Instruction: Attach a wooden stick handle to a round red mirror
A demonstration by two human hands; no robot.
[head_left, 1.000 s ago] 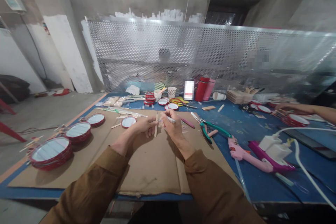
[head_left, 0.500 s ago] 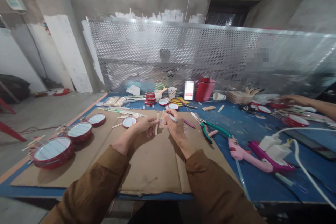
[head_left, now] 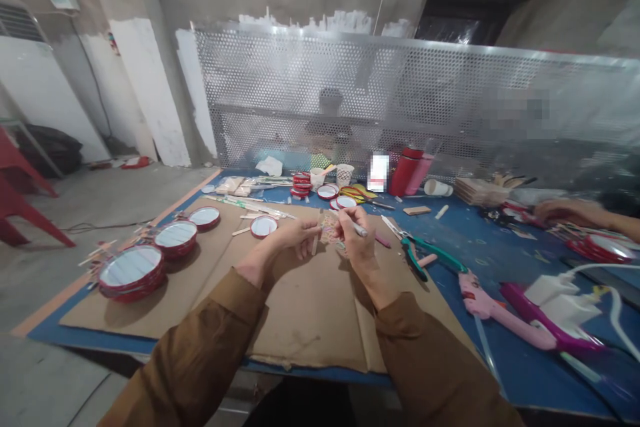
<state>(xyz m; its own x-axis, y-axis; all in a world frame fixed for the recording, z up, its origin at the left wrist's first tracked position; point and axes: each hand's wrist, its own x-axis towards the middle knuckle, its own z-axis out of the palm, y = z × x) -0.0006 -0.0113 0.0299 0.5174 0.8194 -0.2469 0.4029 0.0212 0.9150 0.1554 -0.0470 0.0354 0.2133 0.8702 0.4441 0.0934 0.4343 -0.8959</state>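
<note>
My left hand (head_left: 295,237) is closed on a flat wooden stick (head_left: 317,241), held upright over the brown cardboard sheet (head_left: 300,307). My right hand (head_left: 356,240) is closed on a white pen (head_left: 356,227), its tip near a small patterned piece (head_left: 330,227) between the two hands. A small red-rimmed round mirror (head_left: 263,226) lies just left of my left hand.
Stacks of red-rimmed mirrors (head_left: 131,271) sit at the left on the cardboard. Green-handled pliers (head_left: 423,252), pink glue guns (head_left: 493,307) and a white power strip (head_left: 560,297) lie at the right on the blue table (head_left: 480,247). Another person's hand (head_left: 570,212) works at the far right. A perforated metal screen (head_left: 400,107) stands behind.
The view has shifted, so everything sits further right and lower. My hands stay together with the stick and pen; the pen has tilted slightly to the right.
</note>
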